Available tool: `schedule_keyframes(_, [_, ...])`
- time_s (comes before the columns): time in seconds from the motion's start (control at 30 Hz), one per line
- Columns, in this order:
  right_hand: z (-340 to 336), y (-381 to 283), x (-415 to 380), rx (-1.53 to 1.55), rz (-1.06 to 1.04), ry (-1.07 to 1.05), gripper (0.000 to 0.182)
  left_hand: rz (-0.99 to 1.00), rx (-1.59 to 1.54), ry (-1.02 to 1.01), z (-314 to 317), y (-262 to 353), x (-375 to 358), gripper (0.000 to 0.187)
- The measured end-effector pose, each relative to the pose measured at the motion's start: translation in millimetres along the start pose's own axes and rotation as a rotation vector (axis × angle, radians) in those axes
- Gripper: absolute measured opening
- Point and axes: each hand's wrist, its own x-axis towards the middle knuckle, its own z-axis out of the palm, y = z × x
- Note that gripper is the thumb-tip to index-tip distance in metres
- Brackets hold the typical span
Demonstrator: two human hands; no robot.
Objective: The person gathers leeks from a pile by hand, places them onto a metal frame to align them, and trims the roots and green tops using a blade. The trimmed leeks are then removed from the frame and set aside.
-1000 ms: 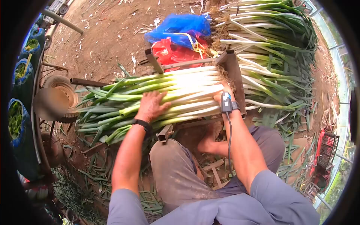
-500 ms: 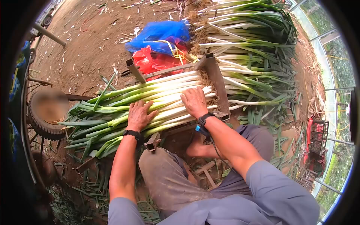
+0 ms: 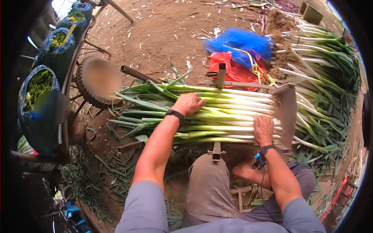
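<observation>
A thick layer of long green onions (image 3: 233, 105) lies in a metal frame, its root ends against an upright plate (image 3: 285, 112) on the right. My left hand (image 3: 189, 104) is on the upper stalks where white turns to green, its fingers bent and closed around some of them. My right hand (image 3: 264, 130) rests on the white stalks near the roots, fingers laid over them. The green leaves trail off past the left end of the frame. The stalks under both palms are hidden.
More green onions (image 3: 311, 73) are piled on the right. Blue netting (image 3: 243, 42) and a red plastic bag (image 3: 229, 68) lie behind the frame. A cart wheel (image 3: 87, 81) and filled sacks (image 3: 40, 87) stand at the left. Cut leaves litter the ground.
The view has swung left, bringing the sacks into sight. My left hand has moved up the layer and its fingers have drawn in; my right hand sits nearer the front stalks.
</observation>
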Motion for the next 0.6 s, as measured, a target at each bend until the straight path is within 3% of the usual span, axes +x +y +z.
schedule_keyframes(0.2, [-2, -2, 4, -0.027, 0.011, -0.054, 0.026, 0.05, 0.002, 0.192, -8, -56, -20, 0.042])
schedule_keyframes(0.33, [-3, -2, 2, -0.018, 0.007, -0.045, 0.027, -0.125, 0.136, 0.227, -12, -71, -30, 0.037])
schedule_keyframes(0.4, [-5, -3, 4, -0.015, 0.033, -0.092, 0.026, -0.478, 0.019, 0.116, -20, -71, -40, 0.033])
schedule_keyframes(0.47, [-5, -3, 4, -0.013, 0.024, -0.089, 0.026, -0.526, -0.061, 0.168, -1, -88, -52, 0.032])
schedule_keyframes(0.53, [-5, -3, 5, -0.011, 0.021, -0.077, 0.026, -0.7, -0.197, 0.383, 15, -100, -56, 0.033])
schedule_keyframes(0.6, [-5, -3, 4, -0.025, 0.022, -0.075, 0.025, -0.753, -0.227, 0.383, 22, -107, -57, 0.036])
